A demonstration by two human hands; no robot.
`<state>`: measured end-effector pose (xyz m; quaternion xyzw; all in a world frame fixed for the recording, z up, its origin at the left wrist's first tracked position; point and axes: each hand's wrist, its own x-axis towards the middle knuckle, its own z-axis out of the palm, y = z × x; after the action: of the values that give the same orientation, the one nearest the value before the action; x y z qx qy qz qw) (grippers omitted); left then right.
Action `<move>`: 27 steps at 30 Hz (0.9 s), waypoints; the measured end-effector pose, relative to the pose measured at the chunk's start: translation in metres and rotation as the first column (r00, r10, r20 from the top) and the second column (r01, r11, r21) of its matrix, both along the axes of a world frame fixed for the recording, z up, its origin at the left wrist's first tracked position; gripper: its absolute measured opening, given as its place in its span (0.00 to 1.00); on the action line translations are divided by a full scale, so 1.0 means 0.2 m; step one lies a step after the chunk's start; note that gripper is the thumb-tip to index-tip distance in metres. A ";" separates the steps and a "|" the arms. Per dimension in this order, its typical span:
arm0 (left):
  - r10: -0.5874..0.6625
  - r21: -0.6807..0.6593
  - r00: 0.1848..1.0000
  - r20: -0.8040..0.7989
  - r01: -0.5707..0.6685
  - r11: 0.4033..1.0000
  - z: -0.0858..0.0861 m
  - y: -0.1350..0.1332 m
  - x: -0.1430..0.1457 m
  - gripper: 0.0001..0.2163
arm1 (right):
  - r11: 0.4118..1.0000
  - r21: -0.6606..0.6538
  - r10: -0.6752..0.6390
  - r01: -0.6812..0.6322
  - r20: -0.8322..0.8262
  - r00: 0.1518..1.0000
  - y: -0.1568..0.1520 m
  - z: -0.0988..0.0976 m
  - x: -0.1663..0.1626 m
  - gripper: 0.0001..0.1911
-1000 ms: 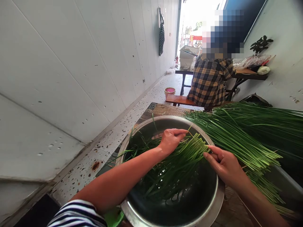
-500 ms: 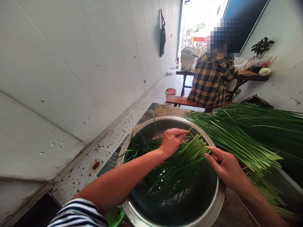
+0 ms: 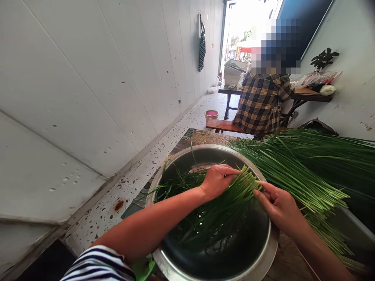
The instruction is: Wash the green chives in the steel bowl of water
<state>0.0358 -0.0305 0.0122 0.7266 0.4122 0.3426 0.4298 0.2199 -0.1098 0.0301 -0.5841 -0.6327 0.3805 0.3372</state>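
A big steel basin stands right in front of me, holding water and a bundle of green chives. My left hand lies over the bundle near its cut ends, fingers curled around the stalks. My right hand presses against the cut ends of the same bundle with its fingertips, fingers close together. The stalks fan out down and to the left into the dark basin.
A large heap of loose chives lies on the table to the right. Ahead, a person in a plaid shirt sits on a wooden bench. A pink bucket stands on the terrazzo floor by the white wall.
My left hand has come down from the far edge of the bundle onto the stalks and closed on them. My right hand stayed at the cut ends.
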 end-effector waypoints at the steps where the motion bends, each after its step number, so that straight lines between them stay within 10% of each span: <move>1: -0.039 -0.028 0.999 -0.021 0.038 0.999 0.02 0.01 -0.01 0.11 | 1.000 -0.003 0.001 -0.001 -0.004 1.000 0.00 0.00 0.00 0.19; 6: -0.278 0.045 0.949 -0.147 0.287 0.957 0.09 0.07 -0.11 0.22 | 1.000 -0.012 0.011 -0.012 -0.024 1.000 0.00 0.00 0.01 0.20; 16: -0.337 0.185 0.917 -0.215 0.377 0.908 0.09 0.17 -0.20 0.10 | 0.999 -0.022 -0.031 0.031 -0.019 0.999 0.01 -0.01 0.03 0.20; 21: -0.174 0.242 0.965 -0.194 0.220 0.945 0.09 0.17 -0.20 0.06 | 0.998 -0.055 -0.020 0.015 -0.087 0.996 0.01 0.00 0.02 0.22; 27: 0.025 -0.113 0.996 0.083 -0.015 0.994 0.04 0.17 -0.18 0.09 | 0.997 -0.036 -0.065 0.063 -0.070 0.995 0.01 -0.07 0.05 0.23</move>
<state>0.0006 0.0041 0.0210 0.6820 0.4195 0.3537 0.4835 0.2297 -0.1087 0.0170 -0.5958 -0.5947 0.4009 0.3615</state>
